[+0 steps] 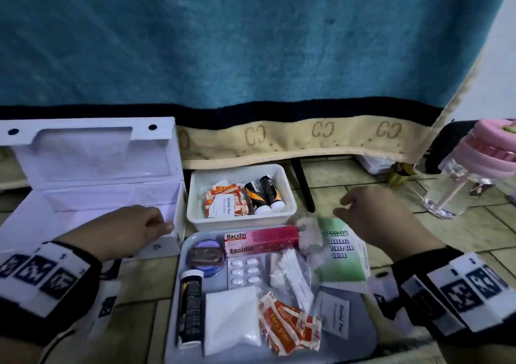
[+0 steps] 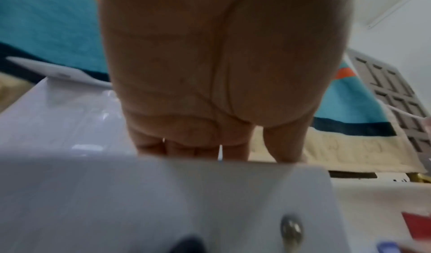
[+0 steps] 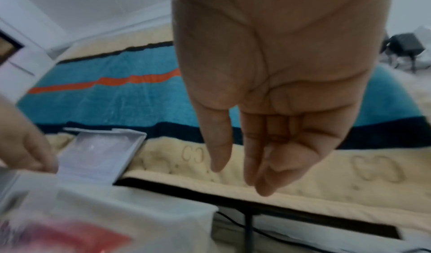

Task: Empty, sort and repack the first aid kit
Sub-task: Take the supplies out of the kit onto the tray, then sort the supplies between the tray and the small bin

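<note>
Left hand [image 1: 134,228]: fingers curled over the near right rim of the white kit box [image 1: 92,204], thumb outside the wall; lid up behind. Right hand [image 1: 374,213]: fingers loosely extended, holding nothing, hovering past the guide leaflet [image 1: 339,252]. Below both wrists, tray [image 1: 178,274] with Bacidin box [image 1: 261,239], pills [image 1: 244,271], plasters [image 1: 287,321]. Between the hands, bin [image 1: 241,218] with two tubes [image 1: 264,193].

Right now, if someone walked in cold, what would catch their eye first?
Probably the tray in front, crowded with supplies: a red Bacidin box, pills, plasters and a green guide. To its left the white kit box stands open, the left hand on its rim. The right hand hovers open, empty.
</note>
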{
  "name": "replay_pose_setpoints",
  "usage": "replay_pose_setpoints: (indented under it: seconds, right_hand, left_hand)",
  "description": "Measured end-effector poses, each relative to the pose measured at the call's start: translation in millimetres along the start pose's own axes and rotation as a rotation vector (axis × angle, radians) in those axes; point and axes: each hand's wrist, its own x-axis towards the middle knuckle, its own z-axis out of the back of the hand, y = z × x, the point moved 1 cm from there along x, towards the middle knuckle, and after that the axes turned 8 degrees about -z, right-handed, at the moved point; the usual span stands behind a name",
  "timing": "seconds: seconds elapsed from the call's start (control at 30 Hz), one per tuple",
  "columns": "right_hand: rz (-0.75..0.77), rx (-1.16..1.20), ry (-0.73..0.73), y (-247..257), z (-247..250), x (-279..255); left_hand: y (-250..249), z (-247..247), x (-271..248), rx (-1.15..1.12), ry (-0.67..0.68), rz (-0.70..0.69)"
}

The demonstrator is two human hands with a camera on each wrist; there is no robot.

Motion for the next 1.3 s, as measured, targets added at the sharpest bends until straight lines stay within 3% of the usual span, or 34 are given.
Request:
replay_pose_setpoints:
  seconds: [0.2, 0.4, 0.5, 0.63, 0.7, 0.77, 0.87, 0.93, 1.0, 1.07, 1.3]
  right_hand:
    - [0.47, -0.11, 0.157, 86, -6, 16]
    - [0.611, -0.489, 0.348, 136, -50, 37]
    - [0.619, -0.587, 0.35, 145, -63, 38]
    - [0.561, -0.48, 0.297, 148, -59, 40]
    - [0.46, -0.307, 0.246, 148, -44, 39]
    - [0.371, 0.008, 0.244, 146, -21, 27]
    - [0.378, 0.304, 0.42, 138, 12, -15]
    - [0.451, 0.248, 0.611, 130, 15, -46]
    - [0.531, 0.08, 0.709, 123, 4, -72]
    - [0.55, -0.006, 0.713, 120, -16, -87]
    - [0.492, 0.045, 0.647, 120, -57, -111]
  left_hand:
    - [3, -21, 3, 0.259, 0.022, -0.027]
    - [-1, -25, 2, 0.257, -0.029, -0.088]
    - [4, -31, 7, 0.302, -0.097, -0.124]
    - [6, -34, 9, 0.274, -0.15, -0.14]
    - [8, -36, 11, 0.272, -0.163, -0.164]
    - [9, -37, 12, 0.255, -0.173, -0.177]
    - [9, -38, 13, 0.271, -0.157, -0.18]
    - [8, -36, 13, 0.279, -0.161, -0.178]
    - [7, -36, 13, 0.284, -0.157, -0.173]
    - [7, -36, 12, 0.285, -0.149, -0.167]
    - [10, -38, 13, 0.231, -0.145, -0.18]
